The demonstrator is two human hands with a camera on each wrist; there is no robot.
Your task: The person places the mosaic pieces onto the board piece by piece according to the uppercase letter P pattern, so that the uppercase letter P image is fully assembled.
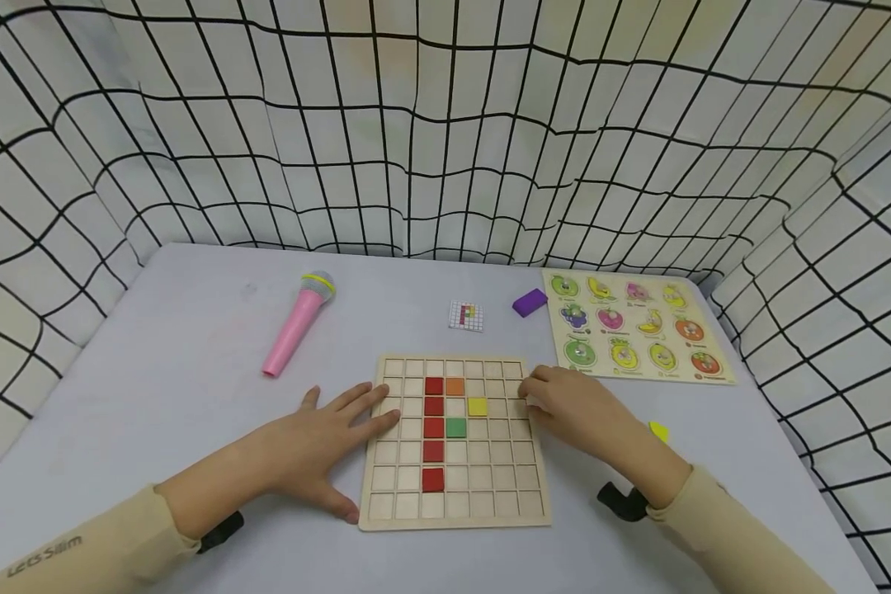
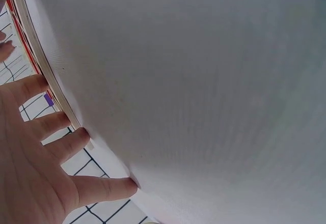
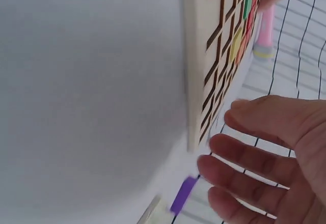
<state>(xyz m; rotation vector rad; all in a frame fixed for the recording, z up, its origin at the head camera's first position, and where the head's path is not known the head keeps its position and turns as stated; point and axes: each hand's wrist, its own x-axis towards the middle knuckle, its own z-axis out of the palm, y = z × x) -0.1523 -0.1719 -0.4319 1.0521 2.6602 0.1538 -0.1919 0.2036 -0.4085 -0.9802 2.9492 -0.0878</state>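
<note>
A wooden grid board (image 1: 497, 478) lies on the table between the hands. It bears a column of several red squares (image 1: 434, 427), plus one orange square (image 1: 454, 386), one yellow square (image 1: 478, 407) and one green square (image 1: 456, 427). With fingers spread, my left hand (image 1: 319, 445) rests at the board's left edge; the left wrist view shows fingertips along that edge and one finger on the table. My right hand (image 1: 579, 408) is at the board's upper right edge, its fingers (image 3: 244, 178) loosely bent with nothing between them in the right wrist view.
Behind the board lie a small grid pattern card (image 1: 466, 315) and a purple block (image 1: 530, 302). A pink toy microphone (image 1: 297, 326) is at the back left, a fruit picture board (image 1: 624, 330) at the back right. Beside my right wrist lies a yellow piece (image 1: 659, 431). Black netting (image 1: 408, 148) surrounds the table.
</note>
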